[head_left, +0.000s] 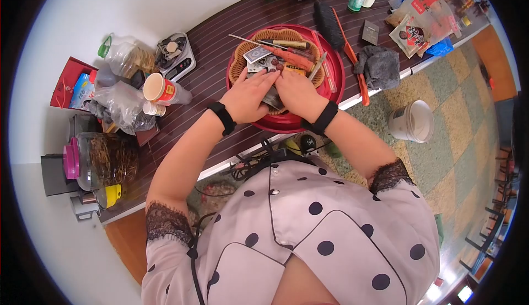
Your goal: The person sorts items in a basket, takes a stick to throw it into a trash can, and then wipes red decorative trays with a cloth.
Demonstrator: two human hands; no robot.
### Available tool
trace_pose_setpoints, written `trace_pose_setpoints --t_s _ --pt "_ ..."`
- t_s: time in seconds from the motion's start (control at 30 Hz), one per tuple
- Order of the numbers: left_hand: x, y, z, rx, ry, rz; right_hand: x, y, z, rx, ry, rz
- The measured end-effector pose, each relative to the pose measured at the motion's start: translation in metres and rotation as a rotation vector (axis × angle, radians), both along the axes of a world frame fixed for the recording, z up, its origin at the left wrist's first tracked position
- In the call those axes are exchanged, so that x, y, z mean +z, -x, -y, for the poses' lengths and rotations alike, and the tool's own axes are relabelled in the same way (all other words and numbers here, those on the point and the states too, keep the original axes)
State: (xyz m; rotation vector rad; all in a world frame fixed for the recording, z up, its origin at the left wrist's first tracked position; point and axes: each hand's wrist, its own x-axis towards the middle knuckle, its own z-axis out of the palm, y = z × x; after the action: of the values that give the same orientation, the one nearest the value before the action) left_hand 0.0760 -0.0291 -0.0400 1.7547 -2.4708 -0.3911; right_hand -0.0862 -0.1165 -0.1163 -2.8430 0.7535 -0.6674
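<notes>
A tan wicker basket [238,63] rests inside a round red tray [337,79] on the dark striped table. It holds a screwdriver [292,44], an orange-handled tool [292,58], a box of cards [255,55] and other small items. My left hand [249,94] reaches into the basket from the left, and my right hand [298,91] from the right. Their fingertips come together over the small items in the middle. Both hands have curled fingers, and what they touch is partly hidden beneath them. Each wrist wears a black band.
On the left are a scale [182,63], paper cups [160,88], plastic bags [124,104] and a large jar [107,161]. To the right lie a brush [329,25], a grey cloth [378,67] and snack packets [410,35]. A white bucket [401,122] stands on the floor.
</notes>
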Motion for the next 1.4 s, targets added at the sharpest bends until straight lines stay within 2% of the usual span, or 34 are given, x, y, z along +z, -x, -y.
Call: trace_pose_setpoints --t_s 0.03,0.1,0.2,0.27,0.33,0.37,0.43,0.53,0.7,0.77,0.87,0.97,1.13,1.2,1.27,1.33,1.4 --pt "-0.005 -0.001 0.002 -0.004 0.015 0.013 0.012 0.003 0.002 0.004 0.000 0.000" --pt "-0.013 -0.001 0.001 0.009 0.069 0.045 0.041 0.014 0.010 0.090 -0.360 -0.249" --pt "-0.013 0.001 0.004 0.011 0.131 0.119 0.064 0.025 0.029 0.077 -0.465 -0.190" --pt "-0.016 0.001 0.005 0.003 0.138 0.163 0.065 0.031 0.042 0.040 -0.398 -0.130" --pt "-0.018 0.000 0.007 -0.028 0.180 0.063 0.064 0.030 0.058 -0.076 -0.152 -0.042" --pt "-0.018 -0.001 0.009 -0.026 0.180 0.064 0.064 0.028 0.064 -0.080 -0.173 -0.065" --pt "-0.014 -0.001 0.015 0.022 -0.012 -0.097 0.051 0.026 0.071 -0.063 -0.176 -0.067" --pt "-0.015 0.002 0.020 0.111 -0.054 -0.253 0.046 0.024 0.078 -0.048 -0.167 -0.098" --pt "-0.018 0.017 0.015 0.004 0.120 -0.089 0.063 0.022 0.092 -0.029 -0.140 -0.196" --pt "-0.018 0.020 0.014 -0.040 0.143 -0.052 0.066 0.021 0.104 -0.025 0.064 -0.089" --pt "-0.017 0.021 0.013 0.005 0.238 -0.041 0.055 0.012 0.129 0.032 0.193 -0.017" --pt "-0.025 0.018 0.017 0.025 0.252 -0.092 0.043 0.007 0.133 0.051 0.134 0.003" --pt "-0.031 0.014 0.014 0.062 0.198 -0.136 0.060 0.019 0.098 0.112 0.122 0.073" --pt "-0.034 0.013 0.015 0.074 0.208 -0.139 0.060 0.027 0.078 0.213 0.059 -0.031" --pt "-0.035 0.015 0.014 0.084 0.221 -0.141 0.048 0.031 0.059 0.201 0.015 -0.064" --pt "-0.032 0.019 0.014 0.142 0.248 -0.163 0.042 0.032 0.050 0.138 0.011 -0.255" --pt "-0.030 0.024 0.014 0.186 0.289 -0.132 0.041 0.030 0.052 0.150 0.065 -0.222"
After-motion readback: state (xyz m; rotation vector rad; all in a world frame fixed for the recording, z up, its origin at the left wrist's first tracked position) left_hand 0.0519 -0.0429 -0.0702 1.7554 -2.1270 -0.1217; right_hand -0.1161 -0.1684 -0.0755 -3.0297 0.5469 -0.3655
